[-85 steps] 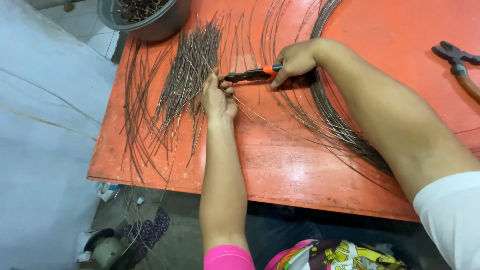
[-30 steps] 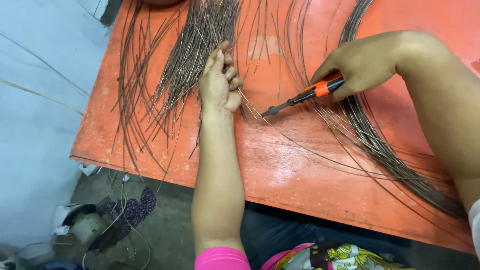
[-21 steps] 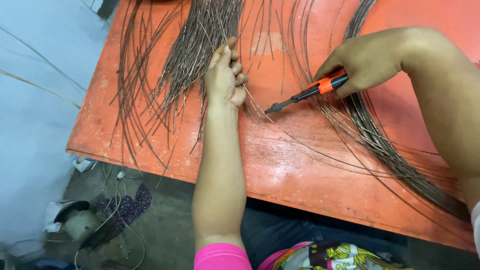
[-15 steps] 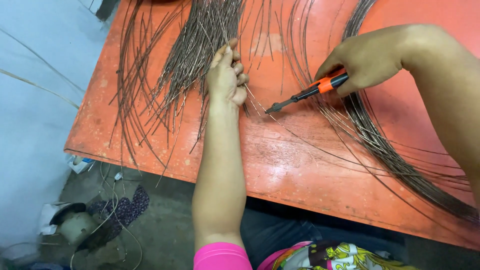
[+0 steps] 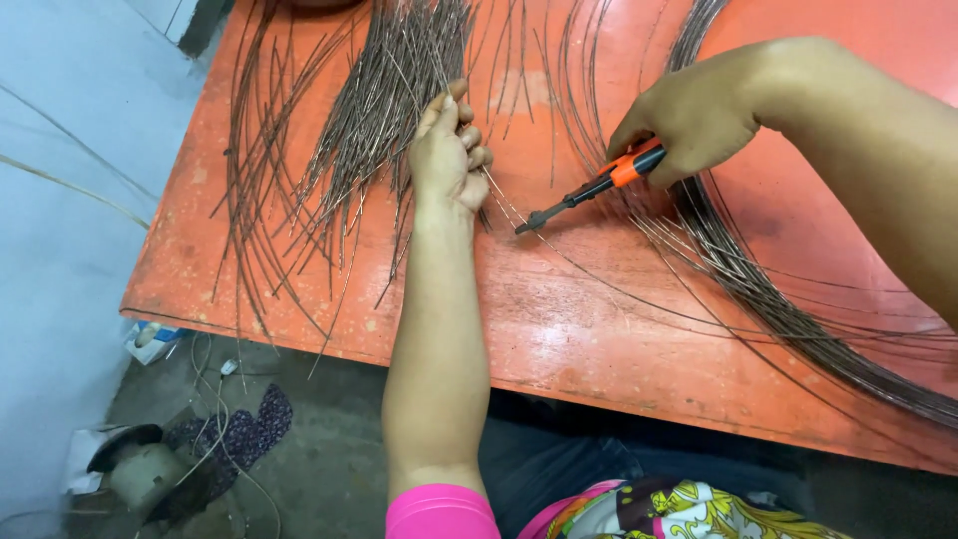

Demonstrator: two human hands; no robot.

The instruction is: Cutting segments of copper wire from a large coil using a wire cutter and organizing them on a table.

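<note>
A pile of cut copper wire pieces [image 5: 374,120] lies fanned across the orange desk [image 5: 599,329], and the left hand [image 5: 449,150] curls its fingers around one strand at the pile's right edge. Just beside it, the right hand [image 5: 689,115] grips orange-handled pliers [image 5: 589,188], tip down near a large wire coil [image 5: 758,289].

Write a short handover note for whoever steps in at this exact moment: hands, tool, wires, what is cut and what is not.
Left hand: closed on a thin wire, resting at the edge of the pile of cut wires.
Right hand: gripping the orange-handled pliers, tip pointing toward the left hand, jaws shut as far as can be seen.
Table: orange, worn.
Done: many short lengths lie fanned out on the left.
Left: the long wire bundle curving along the right side is uncut.
</note>
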